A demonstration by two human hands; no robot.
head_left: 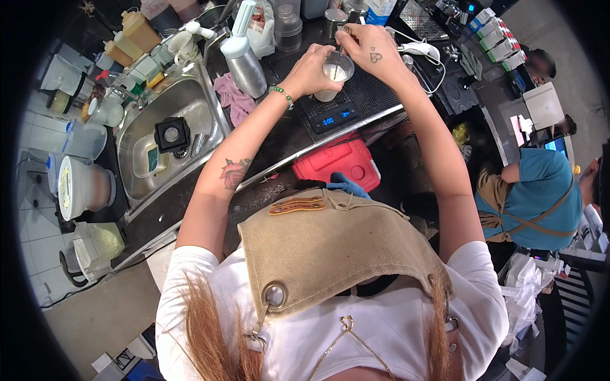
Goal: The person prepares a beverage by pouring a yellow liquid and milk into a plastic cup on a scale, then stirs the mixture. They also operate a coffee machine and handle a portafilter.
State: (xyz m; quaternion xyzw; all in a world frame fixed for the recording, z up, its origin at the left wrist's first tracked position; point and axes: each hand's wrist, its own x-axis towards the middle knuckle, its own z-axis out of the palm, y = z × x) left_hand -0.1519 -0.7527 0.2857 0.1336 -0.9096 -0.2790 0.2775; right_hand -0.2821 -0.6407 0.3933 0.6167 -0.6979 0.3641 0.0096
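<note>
My left hand [312,71] grips a clear plastic cup [327,95] around its side; white liquid [335,72] shows inside. From above, my right hand [369,50] pinches a thin dark stirrer or spoon handle [337,62] that dips into the liquid. Beneath the cup is a black digital scale [335,119] with a lit blue display; whether the cup rests on it or is held just above, I cannot tell. The scale sits on a black perforated drip mat [376,90]. A metal cream whipper [244,64] with a pale teal top stands left of my left hand.
To the left is a steel sink [138,176] holding a black square part [172,135] and a sponge in a tub. A pink cloth [236,97] lies by the whipper. A white corded appliance [421,51] is at right. Below sits a red cooler [338,164]. A co-worker [543,200] stands at right.
</note>
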